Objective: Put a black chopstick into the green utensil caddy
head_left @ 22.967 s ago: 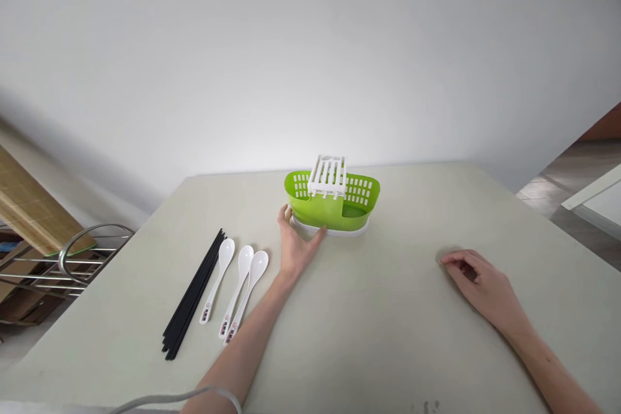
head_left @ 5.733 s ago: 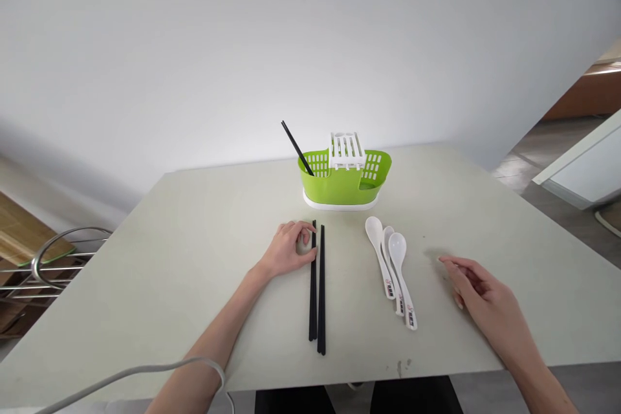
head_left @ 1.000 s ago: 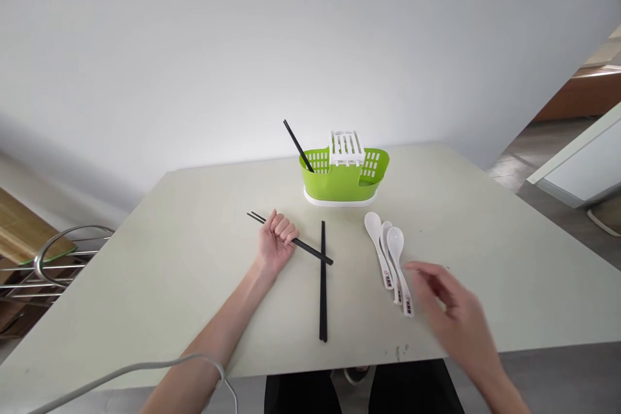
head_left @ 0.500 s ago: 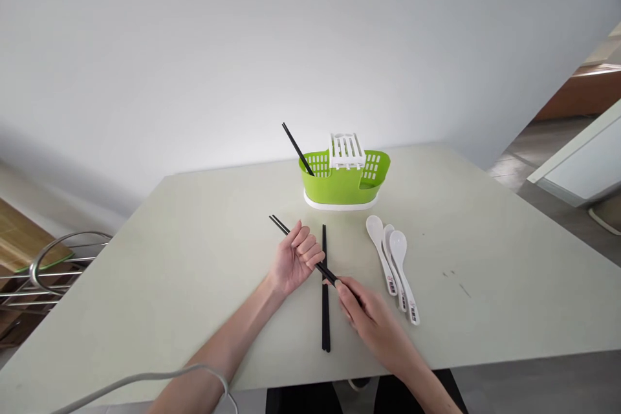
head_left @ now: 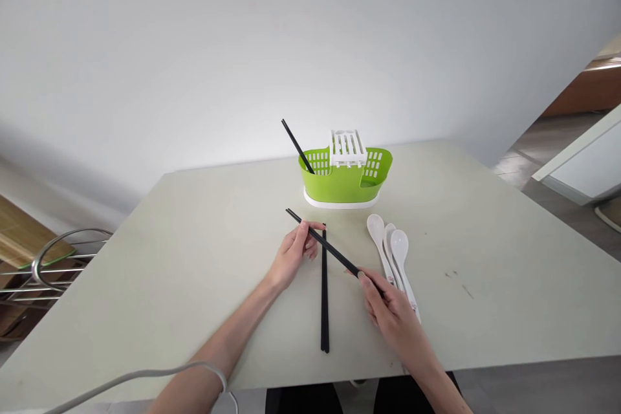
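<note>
since half a second ago, both hands have lifted the black chopsticks [head_left: 324, 245] a little and swung them, so the far tip now points up and to the left and the near end sits low on the right, inside the right hand [head_left: 395, 314]. right hand fingers are pinched shut on the near end, and the left hand [head_left: 294, 252] pinches the sticks close to the far tip, so the long line runs slanting between the two hands. straight past that far tip, further away and a bit right, stands the green holder [head_left: 345, 176] with one black stick [head_left: 297, 145] already leaning in its left side, and the left hand is the closer one to it; more black sticks [head_left: 324, 301] lie flat on the table [head_left: 145, 284] under the held ones, and white spoons [head_left: 392, 252] lie just beside the right hand.
</note>
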